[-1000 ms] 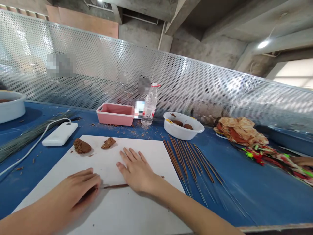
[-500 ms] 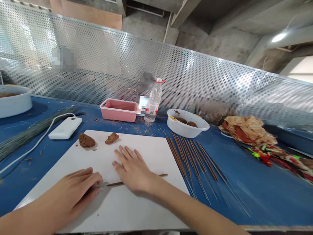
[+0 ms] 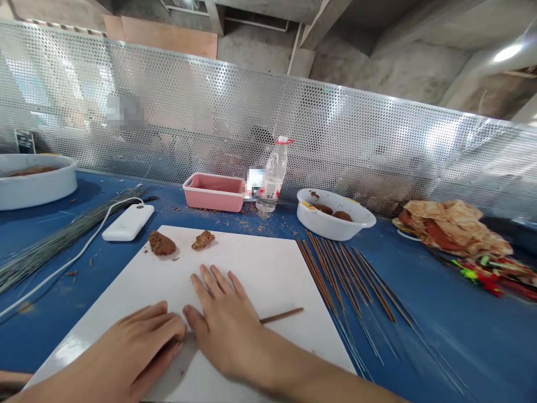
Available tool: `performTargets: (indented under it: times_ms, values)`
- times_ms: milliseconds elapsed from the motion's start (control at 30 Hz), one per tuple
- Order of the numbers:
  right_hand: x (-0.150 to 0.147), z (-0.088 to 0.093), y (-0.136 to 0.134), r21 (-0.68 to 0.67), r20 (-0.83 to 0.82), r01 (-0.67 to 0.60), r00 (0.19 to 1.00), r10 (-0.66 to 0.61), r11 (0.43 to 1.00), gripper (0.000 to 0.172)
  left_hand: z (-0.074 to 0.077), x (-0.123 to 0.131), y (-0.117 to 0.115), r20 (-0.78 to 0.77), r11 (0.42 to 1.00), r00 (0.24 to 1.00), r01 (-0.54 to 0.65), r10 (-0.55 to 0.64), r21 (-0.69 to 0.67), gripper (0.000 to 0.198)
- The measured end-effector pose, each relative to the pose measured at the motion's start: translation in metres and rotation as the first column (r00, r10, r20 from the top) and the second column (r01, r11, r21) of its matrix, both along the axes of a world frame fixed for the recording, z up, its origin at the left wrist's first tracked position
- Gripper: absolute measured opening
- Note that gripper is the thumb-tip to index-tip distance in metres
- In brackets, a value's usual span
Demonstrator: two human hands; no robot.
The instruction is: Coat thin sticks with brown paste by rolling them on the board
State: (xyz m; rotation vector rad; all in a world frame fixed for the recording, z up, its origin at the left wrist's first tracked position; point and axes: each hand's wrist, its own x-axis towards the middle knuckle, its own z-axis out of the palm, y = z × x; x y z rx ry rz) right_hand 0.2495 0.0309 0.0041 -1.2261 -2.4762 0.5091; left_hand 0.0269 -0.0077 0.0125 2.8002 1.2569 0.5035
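My right hand (image 3: 229, 324) lies flat with fingers spread on a white board (image 3: 251, 263), palm over a thin brown incense stick (image 3: 282, 315). Only the stick's right end shows beyond the palm. Just left of it, my left hand (image 3: 146, 341) is closed, thumb and fingers pinched at the stick's wire end, which the fingers hide. Two lumps of brown paste, a larger one (image 3: 162, 243) and a smaller one (image 3: 203, 240), sit at the board's far edge. To the right, several finished brown sticks (image 3: 335, 268) with bare wire ends lie side by side.
Behind the board stand a pink box (image 3: 213, 200), a water bottle (image 3: 274, 176) and a white basin (image 3: 331, 224) with brown lumps. A white power bank (image 3: 128, 223) and a bundle of wires (image 3: 62, 235) lie left. Crumpled brown paper (image 3: 457, 226) lies right, before a perforated metal screen (image 3: 176, 112).
My right hand has drawn back towards me across the board, and the incense stick beneath it has shifted nearer too. My left hand stays closed beside it. The view has turned slightly left.
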Motion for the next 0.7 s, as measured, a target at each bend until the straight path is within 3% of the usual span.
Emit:
performTargets:
  times_ms: [133, 267, 367, 467, 567, 700]
  values:
    - [-0.011, 0.006, 0.033, -0.045, 0.039, 0.040, 0.998, -0.038, 0.998, 0.069, -0.003, -0.005, 0.014, -0.037, 0.996, 0.996, -0.085, 0.085, 0.015, 0.027]
    - [-0.014, 0.004, 0.015, 0.001, 0.033, 0.077, 0.996, -0.077, 0.997, 0.072, -0.011, -0.012, 0.006, -0.046, 0.995, 0.999, -0.022, 0.026, 0.096, 0.017]
    - [-0.008, 0.004, -0.005, 0.000, 0.003, 0.047, 0.999, -0.047, 0.999, 0.073, -0.012, -0.016, -0.006, -0.052, 0.997, 0.998, 0.031, -0.027, 0.070, 0.014]
    - [-0.003, 0.010, 0.004, -0.104, -0.010, -0.012, 1.000, 0.011, 0.994, 0.072, -0.008, -0.019, -0.010, -0.046, 0.999, 0.999, 0.001, 0.001, 0.042, 0.012]
    - [-0.008, 0.017, 0.027, -0.230, 0.009, -0.014, 1.000, 0.016, 0.973, 0.074, -0.003, -0.023, -0.006, -0.050, 0.993, 0.997, -0.045, 0.051, 0.112, 0.015]
    - [-0.024, 0.017, 0.018, -0.122, 0.050, 0.081, 0.996, -0.075, 0.989, 0.080, -0.002, -0.030, -0.002, -0.027, 0.979, 0.999, -0.037, 0.043, 0.202, 0.016]
